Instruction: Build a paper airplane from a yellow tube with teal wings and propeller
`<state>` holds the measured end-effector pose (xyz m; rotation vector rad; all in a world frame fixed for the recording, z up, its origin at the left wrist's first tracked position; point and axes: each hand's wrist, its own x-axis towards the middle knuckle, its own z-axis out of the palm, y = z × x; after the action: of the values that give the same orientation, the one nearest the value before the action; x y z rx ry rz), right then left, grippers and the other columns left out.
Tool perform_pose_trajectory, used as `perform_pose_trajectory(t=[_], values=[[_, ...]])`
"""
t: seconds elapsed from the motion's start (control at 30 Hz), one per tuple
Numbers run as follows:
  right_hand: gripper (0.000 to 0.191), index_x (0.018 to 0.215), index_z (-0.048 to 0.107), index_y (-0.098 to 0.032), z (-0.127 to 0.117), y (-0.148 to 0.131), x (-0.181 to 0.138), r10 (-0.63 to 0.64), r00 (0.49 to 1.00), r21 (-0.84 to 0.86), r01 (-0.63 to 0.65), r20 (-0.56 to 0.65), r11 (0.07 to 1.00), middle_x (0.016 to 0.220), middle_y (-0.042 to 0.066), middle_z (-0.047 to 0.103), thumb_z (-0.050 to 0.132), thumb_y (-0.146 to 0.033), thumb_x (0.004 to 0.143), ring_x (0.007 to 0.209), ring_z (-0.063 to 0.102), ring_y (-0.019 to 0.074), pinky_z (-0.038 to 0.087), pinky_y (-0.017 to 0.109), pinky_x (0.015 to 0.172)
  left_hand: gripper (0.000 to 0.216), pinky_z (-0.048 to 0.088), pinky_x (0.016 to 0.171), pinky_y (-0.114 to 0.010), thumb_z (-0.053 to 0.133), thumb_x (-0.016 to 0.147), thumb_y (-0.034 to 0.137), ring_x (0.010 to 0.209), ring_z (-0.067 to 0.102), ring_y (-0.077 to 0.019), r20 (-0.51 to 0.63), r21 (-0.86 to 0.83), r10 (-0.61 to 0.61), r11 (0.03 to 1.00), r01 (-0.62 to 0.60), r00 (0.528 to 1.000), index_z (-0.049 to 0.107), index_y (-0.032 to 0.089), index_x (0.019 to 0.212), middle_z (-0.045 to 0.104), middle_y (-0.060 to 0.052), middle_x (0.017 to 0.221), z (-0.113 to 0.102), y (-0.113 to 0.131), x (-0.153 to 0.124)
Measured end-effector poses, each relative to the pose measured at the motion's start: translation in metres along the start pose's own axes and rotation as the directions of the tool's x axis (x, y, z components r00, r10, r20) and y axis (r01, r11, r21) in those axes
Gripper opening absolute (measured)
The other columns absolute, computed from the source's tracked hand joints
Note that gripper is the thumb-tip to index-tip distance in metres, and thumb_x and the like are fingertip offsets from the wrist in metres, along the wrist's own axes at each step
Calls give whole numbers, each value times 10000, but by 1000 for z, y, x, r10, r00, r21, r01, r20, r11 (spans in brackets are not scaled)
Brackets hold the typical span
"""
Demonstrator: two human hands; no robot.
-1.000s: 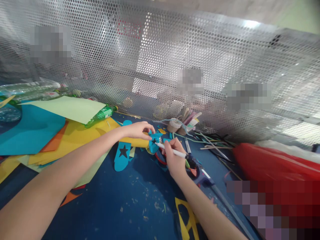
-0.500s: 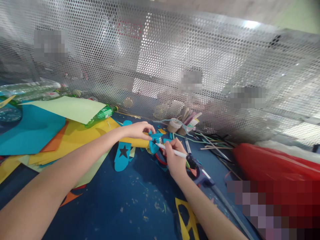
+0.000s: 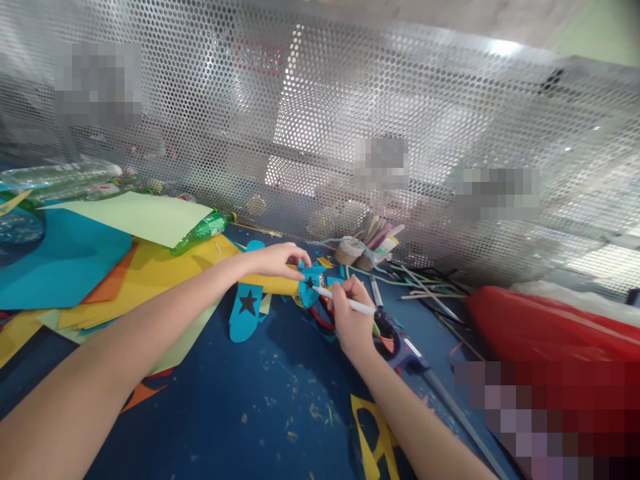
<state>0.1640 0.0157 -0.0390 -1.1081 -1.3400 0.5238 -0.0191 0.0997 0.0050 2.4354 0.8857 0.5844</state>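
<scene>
My right hand (image 3: 350,320) is closed round a white marker (image 3: 345,303), whose tip rests on a small blue paper piece (image 3: 310,285) bearing a black mark. My left hand (image 3: 277,259) pinches that blue piece and a yellow paper roll (image 3: 273,284) joined to it, holding them down on the blue table (image 3: 250,400). Just left lies a blue paper wing (image 3: 246,310) with a black star drawn on it.
Sheets of blue, yellow, orange and pale green paper (image 3: 125,217) are stacked at the left, with a green bottle (image 3: 203,230) on them. Scissors (image 3: 395,337), sticks and small cups lie behind my right hand. A red cloth (image 3: 540,327) sits at the right. A perforated metal screen (image 3: 350,120) closes the back.
The marker tip shifts very slightly on the blue piece. Both hands otherwise stay in place.
</scene>
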Motion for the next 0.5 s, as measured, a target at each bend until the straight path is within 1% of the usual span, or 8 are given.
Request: perform_pose_trajectory(t=[0.17,0.5], values=[[301,571,363,-236,-1,1,1,20,1000,3,-20,-21,1000,449,-74,431,528,-263,820,421,368,111,302,266,452,249,426,802,-275,656,743,325,881,541,-160,8,12,-4,1000,3,1000,609,210,959,528,-20,947,-1,2,0],[304,554,361,-233,0,-3,0,12,1000,-16,-11,5,1000,436,-73,435,532,-228,805,437,395,113,323,259,471,245,430,811,-273,660,741,305,888,542,-158,8,14,1,1000,-1,1000,611,205,959,524,-19,935,-1,4,-1]])
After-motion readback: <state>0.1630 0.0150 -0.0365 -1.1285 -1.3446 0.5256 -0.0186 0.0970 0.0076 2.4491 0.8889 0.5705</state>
